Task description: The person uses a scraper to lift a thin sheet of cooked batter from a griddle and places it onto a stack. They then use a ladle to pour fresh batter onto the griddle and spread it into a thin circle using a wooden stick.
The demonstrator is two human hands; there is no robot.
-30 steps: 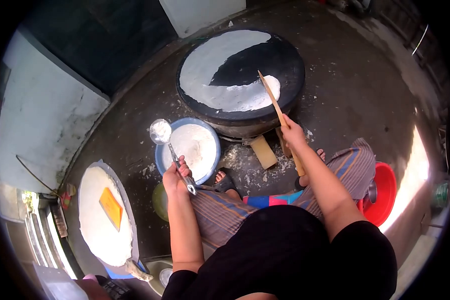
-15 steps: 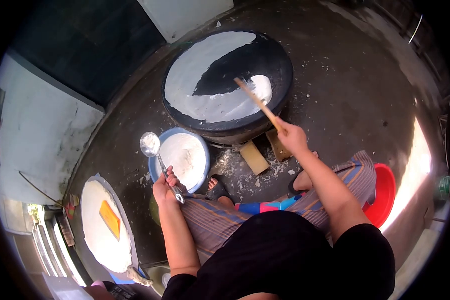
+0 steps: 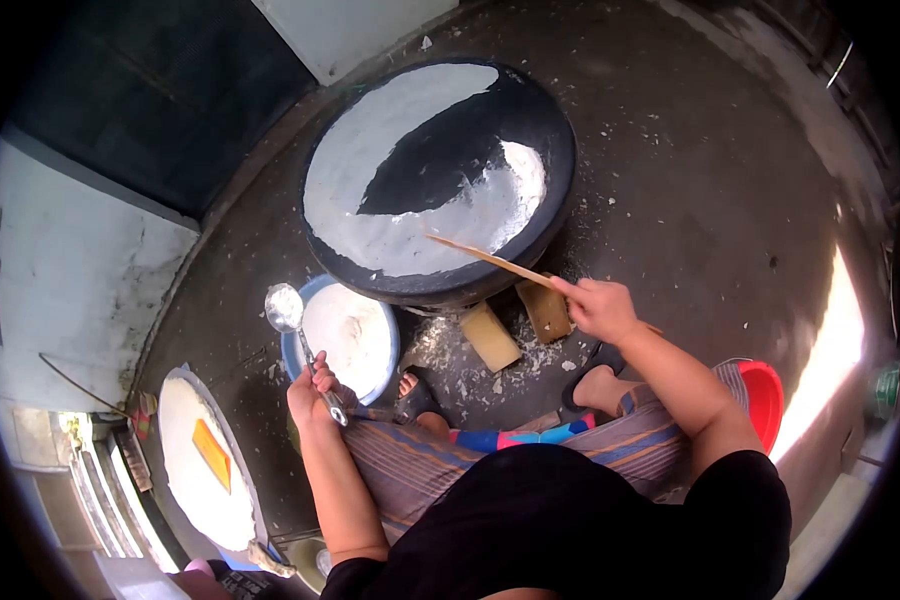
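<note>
Head view. Key relation: the black round griddle [image 3: 567, 190] sits at upper centre of the frame, up and to the left of the right hand [image 3: 600, 308]. Right hand is the nearer of the two to the thick white patch [image 3: 527, 190] at the griddle's right side; patch lies above and somewhat left of it.

Right hand: fingers wrapped round a flat wooden stick [image 3: 490, 259]. Long axis of stick slants from the hand up and leftward, crossing the griddle's near rim. Far tip is over the thin white layer [image 3: 335, 190], left of and lower than the thick patch; contact with the layer cannot be told from this angle. Layer curves along the left and near sides of the griddle, around a bare dark area that slants from centre left toward upper right.

Left hand [image 3: 315, 392]: lower left of centre, gripping a ladle [image 3: 302, 340] by its handle. Ladle bowl points up and left, white residue in it, at the left edge of the blue basin [image 3: 394, 350], which holds white material [image 3: 345, 330]. Basin lies above and right of the left hand, just below the griddle.
</note>
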